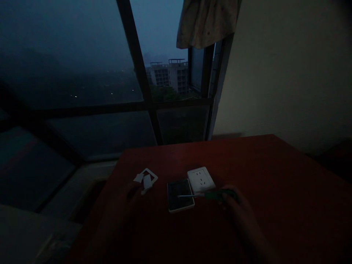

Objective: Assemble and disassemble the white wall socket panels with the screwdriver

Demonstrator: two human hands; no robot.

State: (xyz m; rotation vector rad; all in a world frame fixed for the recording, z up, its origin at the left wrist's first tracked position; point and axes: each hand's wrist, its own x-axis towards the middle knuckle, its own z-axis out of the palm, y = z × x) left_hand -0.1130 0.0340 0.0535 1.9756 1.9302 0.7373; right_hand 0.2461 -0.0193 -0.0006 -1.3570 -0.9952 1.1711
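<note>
My right hand is closed round the green handle of a screwdriver. The screwdriver's thin metal shaft points left, its tip over the dark inside of a square white-rimmed back box or socket back. Just behind and right of that lies a white wall socket, face up with its slots showing. On the left, my left hand is at some small white plastic pieces, its fingers apart as far as the dim light shows. A white square frame lies among these pieces.
Everything rests on a reddish-brown table in a very dim room. Large dark-framed windows stand beyond its far edge, with a curtain hanging above. A pale wall is at the right, and a pale surface at lower left.
</note>
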